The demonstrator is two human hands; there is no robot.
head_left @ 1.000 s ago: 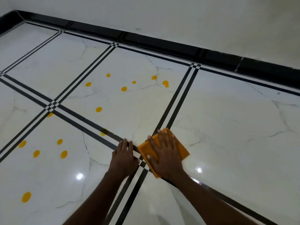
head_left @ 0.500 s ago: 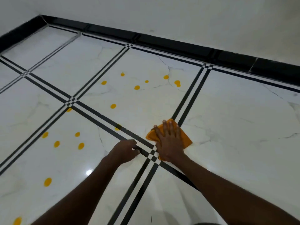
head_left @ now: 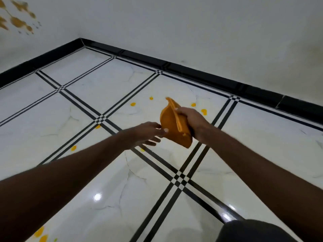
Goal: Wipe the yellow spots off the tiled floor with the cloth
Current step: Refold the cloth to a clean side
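Note:
An orange cloth point(head_left: 170, 123) hangs folded in the air above the white tiled floor point(head_left: 108, 91). My right hand point(head_left: 192, 121) grips its right side. My left hand point(head_left: 148, 132) pinches its lower left edge with thumb and fingers. Yellow spots lie on the tiles beyond the cloth: one point(head_left: 133, 104) left of it, another point(head_left: 204, 111) to its right, and a smaller one point(head_left: 151, 98) farther back. More spots sit at the left point(head_left: 73, 148) and at the bottom left corner point(head_left: 39, 232).
Black double lines cross the floor between tiles, meeting at a junction point(head_left: 180, 179) under my arms. A black skirting point(head_left: 209, 79) runs along the white wall at the back. A dark knee point(head_left: 253, 231) shows at the bottom right. Brown marks point(head_left: 17, 20) are on the left wall.
The cloth has left the floor, where my right hand pressed it flat. Both hands now hold it in the air. The view has tilted up toward the wall.

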